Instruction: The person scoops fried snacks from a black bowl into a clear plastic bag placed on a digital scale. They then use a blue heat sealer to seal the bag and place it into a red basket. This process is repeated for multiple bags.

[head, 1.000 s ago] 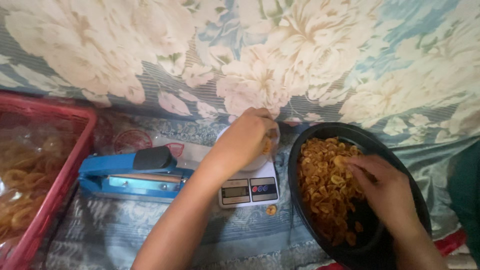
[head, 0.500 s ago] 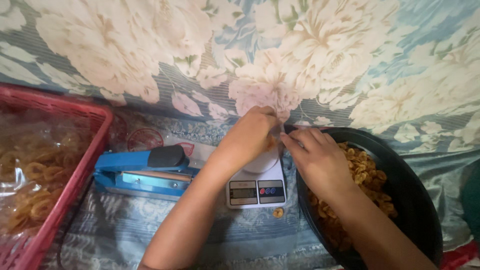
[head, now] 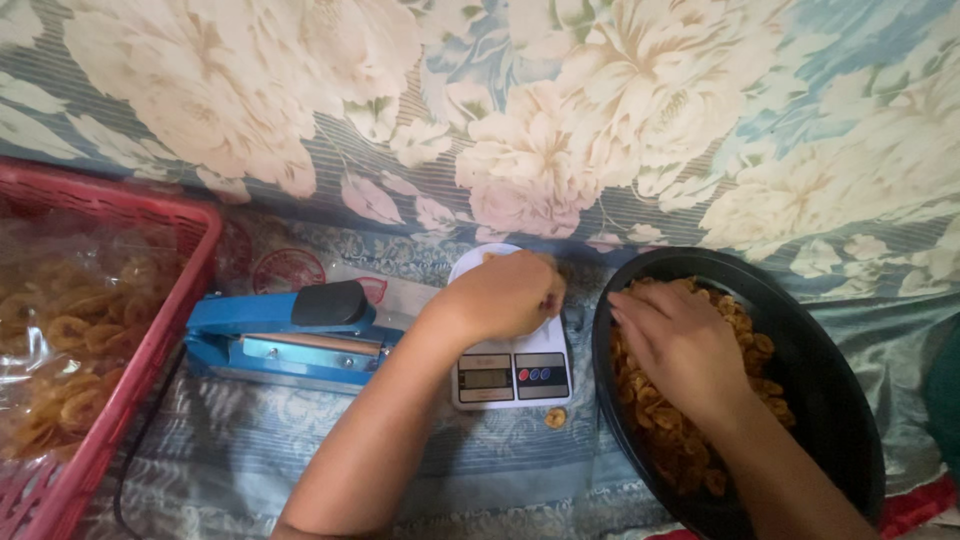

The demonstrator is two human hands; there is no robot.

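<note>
2 hands (head: 505, 297) — scale (head: 512, 368) left, black chip bowl (head: 820, 370) right.

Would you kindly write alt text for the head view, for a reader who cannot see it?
A person's left hand rests over a small white kitchen scale while the right hand digs into a black bowl of golden fried chips. A blue heat sealer and a red basket of bagged chips lie to the left.

Dim, soft overhead light, faint shadows, no glare; slight softness overall, corners darker and mildly stretched.
</note>
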